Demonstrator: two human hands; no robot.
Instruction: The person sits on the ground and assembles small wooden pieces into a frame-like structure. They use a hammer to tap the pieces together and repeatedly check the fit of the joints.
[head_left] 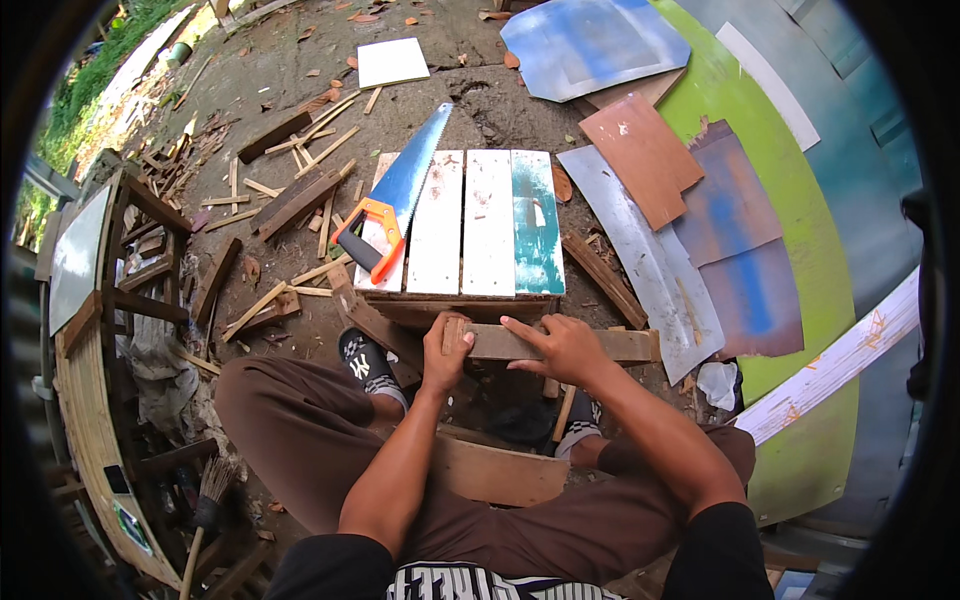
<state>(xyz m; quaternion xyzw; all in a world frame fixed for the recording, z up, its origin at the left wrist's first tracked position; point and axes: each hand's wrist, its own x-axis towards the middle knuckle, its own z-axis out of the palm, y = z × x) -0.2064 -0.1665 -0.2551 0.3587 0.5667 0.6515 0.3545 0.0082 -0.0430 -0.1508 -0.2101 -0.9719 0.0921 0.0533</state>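
Wood block [491,343] in both my hands, long axis left-right, just my side of the slatted stool [487,225]. My left hand [445,353] clamps its left end; my right hand [566,350] grips around mid-length, right end jutting past.

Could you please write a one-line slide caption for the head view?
Left hand and right hand hold a wooden beam in front of a slatted bench bearing an orange-handled saw.

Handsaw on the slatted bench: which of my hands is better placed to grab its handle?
Probably your left hand: it's nearer the orange-and-black handle, which lies at the bench's left side. Your right hand is farther off; both are on the wooden bar.
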